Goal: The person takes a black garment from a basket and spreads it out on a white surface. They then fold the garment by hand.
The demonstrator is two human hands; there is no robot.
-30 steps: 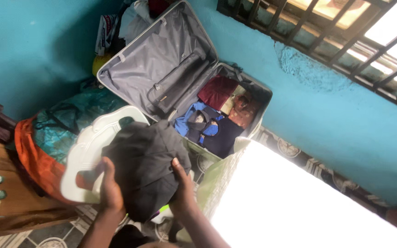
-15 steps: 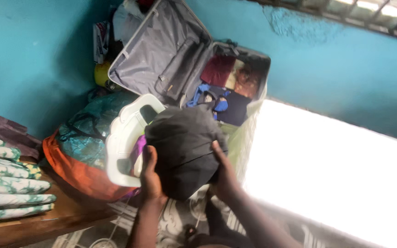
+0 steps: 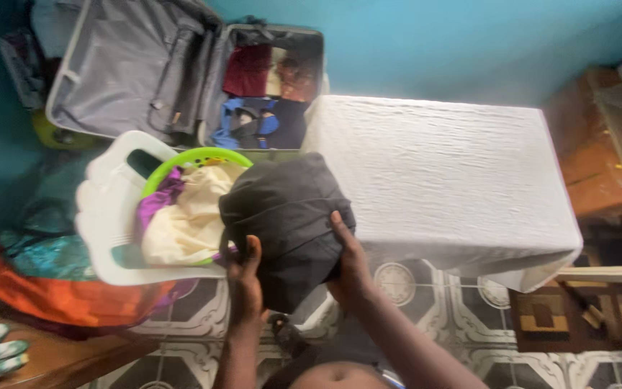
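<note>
Both hands, left hand (image 3: 245,277) and right hand (image 3: 347,263), clasp the folded dark grey cloth bundle (image 3: 282,220); a loose grip could unfold it onto the white plastic basket (image 3: 106,216) at nine o'clock.

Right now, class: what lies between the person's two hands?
In the head view, a folded dark grey garment lies between them: the left hand grips its lower left edge, the right hand its lower right.

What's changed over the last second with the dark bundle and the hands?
Mostly the view swung right, revealing the white-covered table and the basket. Both hands, left hand and right hand, keep their grip on the dark folded garment. The open suitcase is unchanged.
</note>
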